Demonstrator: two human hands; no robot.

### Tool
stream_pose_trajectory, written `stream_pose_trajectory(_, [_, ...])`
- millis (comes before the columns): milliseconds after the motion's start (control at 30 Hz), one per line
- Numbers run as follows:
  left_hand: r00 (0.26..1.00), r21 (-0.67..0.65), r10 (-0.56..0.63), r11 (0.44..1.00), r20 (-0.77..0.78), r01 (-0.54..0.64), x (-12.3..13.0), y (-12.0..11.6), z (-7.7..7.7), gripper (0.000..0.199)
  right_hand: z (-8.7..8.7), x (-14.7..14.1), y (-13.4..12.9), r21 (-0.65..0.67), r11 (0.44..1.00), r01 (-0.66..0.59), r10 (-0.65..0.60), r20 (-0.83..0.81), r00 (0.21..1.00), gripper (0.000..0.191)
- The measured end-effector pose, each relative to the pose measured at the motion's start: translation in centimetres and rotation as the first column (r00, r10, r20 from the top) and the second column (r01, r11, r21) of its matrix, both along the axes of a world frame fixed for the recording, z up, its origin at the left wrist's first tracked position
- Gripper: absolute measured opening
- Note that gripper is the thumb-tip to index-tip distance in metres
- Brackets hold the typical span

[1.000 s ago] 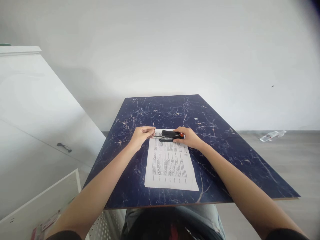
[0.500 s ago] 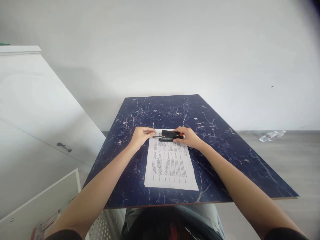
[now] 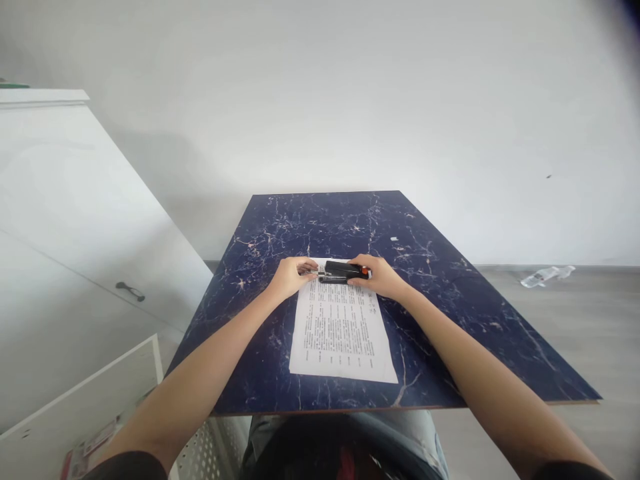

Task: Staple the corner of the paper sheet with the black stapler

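A black stapler (image 3: 341,269) with an orange-red part at its right end lies sideways over the top of a printed sheet of paper (image 3: 340,333). My right hand (image 3: 376,275) is closed around the stapler's right end. At the other end, my left hand (image 3: 296,275) has its fingers bent around a thin metal part that sticks out to the left of the black body. The fingertips hide most of that part. Beneath both hands is the top edge of the paper.
The dark blue marbled table (image 3: 320,227) bears a small white scrap (image 3: 394,239). A white cabinet (image 3: 75,200) and a white perforated basket (image 3: 200,453) stand at the left. Clear plastic packaging (image 3: 545,276) lies on the floor at the right, by the wall.
My left hand has moved slightly right, toward the stapler, and its fingers are now bent more around the metal part. My right hand has kept its hold on the stapler.
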State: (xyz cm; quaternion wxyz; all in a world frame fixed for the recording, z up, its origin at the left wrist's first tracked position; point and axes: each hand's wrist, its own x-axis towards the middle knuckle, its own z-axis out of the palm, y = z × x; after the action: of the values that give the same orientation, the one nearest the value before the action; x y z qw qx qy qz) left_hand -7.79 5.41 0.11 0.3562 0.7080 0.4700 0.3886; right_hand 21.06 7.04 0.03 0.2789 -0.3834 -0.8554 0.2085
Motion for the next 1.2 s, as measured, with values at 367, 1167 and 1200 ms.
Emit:
stream_pose_trajectory(367, [0.998, -0.023, -0.055, 0.998, -0.023, 0.054, -1.2, 0.2, 0.2, 0.012, 0.3, 0.0, -0.1, -0.007, 1.000, 0.005, -0.005, 0.015, 1.000, 0.033])
stream_pose_trajectory(1167, [0.943, -0.345, 0.225, 0.929, 0.246, -0.132, 1.1, -1.4, -0.3, 0.029, -0.1, 0.5, 0.2, -0.127, 0.988, 0.093, -0.100, -0.051, 0.994, 0.047])
stream_pose_trajectory(1200, [0.940, -0.360, 0.224, 0.925, 0.256, -0.122, 1.3, -1.5, -0.3, 0.029, -0.1, 0.5, 0.2, -0.131, 0.987, 0.093, -0.101, -0.056, 0.993, 0.047])
